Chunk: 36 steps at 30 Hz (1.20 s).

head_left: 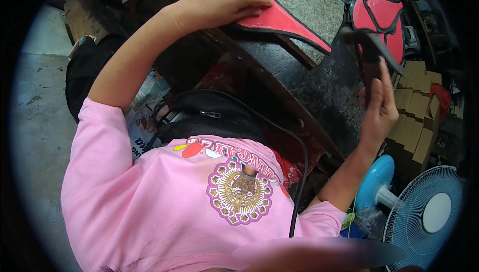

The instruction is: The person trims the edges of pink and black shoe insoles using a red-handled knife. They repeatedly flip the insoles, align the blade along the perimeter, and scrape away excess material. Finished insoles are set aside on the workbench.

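Dark, scuffed bench (267, 55) runs right across the workspace, stretching between the two hands, with stacked cardboard boxes (413, 127) off to the right hand's right and a blue-and-white fan (436, 212) nearer the body on that same side. Onto the bench now: a grey speckled slab (312, 10) sits just ahead and to the right of the left hand (227, 0), and black-edged pink panels (366, 10) lie beyond the right hand (381, 105). And the tapering pink piece (292, 25)! It's right under the left hand's fingers, its point reaching toward the right hand. Those fingers are bent and resting on it; the thumb is hidden, so pinch or press, I can't tell. Over on the right, fingers are closed around a dark tool (370, 72), its curved head blurred and held up off the bench. Looks like steadying the piece is the step in hand; working it next would call for keeping it flat and those left fingertips clear.
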{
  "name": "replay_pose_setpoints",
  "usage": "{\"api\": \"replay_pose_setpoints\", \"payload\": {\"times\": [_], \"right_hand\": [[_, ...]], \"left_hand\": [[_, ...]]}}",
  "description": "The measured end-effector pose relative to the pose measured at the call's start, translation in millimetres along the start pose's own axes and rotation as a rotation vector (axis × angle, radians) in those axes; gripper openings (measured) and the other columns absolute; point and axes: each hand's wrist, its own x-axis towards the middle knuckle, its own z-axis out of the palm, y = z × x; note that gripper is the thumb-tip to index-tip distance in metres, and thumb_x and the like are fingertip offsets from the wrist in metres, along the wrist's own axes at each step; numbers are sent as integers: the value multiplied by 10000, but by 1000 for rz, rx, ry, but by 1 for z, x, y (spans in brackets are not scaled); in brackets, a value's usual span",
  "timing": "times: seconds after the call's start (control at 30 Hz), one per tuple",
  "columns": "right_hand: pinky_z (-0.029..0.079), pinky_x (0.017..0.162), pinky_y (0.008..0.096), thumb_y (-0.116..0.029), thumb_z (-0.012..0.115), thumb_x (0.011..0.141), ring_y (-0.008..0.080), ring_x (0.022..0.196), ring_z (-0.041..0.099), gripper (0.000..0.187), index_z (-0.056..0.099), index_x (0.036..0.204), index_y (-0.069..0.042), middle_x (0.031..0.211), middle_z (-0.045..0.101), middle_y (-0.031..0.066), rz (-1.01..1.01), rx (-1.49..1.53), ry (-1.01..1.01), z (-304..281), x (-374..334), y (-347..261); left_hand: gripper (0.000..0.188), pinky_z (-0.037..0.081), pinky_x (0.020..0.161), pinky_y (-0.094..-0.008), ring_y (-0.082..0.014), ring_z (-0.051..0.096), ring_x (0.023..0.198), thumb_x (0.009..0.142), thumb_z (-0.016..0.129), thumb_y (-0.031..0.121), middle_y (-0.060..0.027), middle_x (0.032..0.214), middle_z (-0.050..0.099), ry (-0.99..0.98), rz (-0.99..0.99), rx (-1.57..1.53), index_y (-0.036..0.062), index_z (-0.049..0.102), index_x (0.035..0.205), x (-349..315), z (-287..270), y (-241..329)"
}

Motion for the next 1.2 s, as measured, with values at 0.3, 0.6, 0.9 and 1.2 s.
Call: {"api": "replay_pose_setpoints", "payload": {"times": [0.3, 0.6, 0.9, 1.2], "right_hand": [[459, 575, 223, -269, 618, 1000, 33, 625, 529, 327, 656, 1316, -194, 796, 666, 19, 151, -103, -111, 8, -3, 10], [459, 557, 232, -274, 542, 1037, 46, 654, 539, 355, 614, 1353, -131, 874, 686, 20, 87, -30, -250, 50, 14, 0], [450, 518, 274, -250, 518, 1045, 89, 589, 542, 347, 598, 1362, -132, 890, 688, 47, 12, -95, -220, 45, 4, 7], [424, 508, 263, -213, 533, 1038, 71, 567, 497, 338, 604, 1356, -123, 816, 656, 38, 12, -17, -193, 47, 2, 14]], "left_hand": [[242, 464, 823, -402, -289, 537, 928, 878, 673, 313, -90, 967, 571, 34, 46, -57, 115, 651, 1016, 23, 18, -17], [308, 503, 806, -423, -281, 610, 979, 810, 723, 435, -66, 969, 613, 158, -60, -18, 172, 690, 966, 26, 50, -15], [625, 278, 1093, -532, -362, 381, 1321, 728, 774, 312, -132, 1378, 435, 892, -365, 323, 170, 526, 1284, -24, -8, -44], [552, 267, 1145, -509, -319, 341, 1407, 912, 643, 397, -122, 1461, 416, 676, -639, 596, 117, 481, 1360, -58, 14, -69]]}}
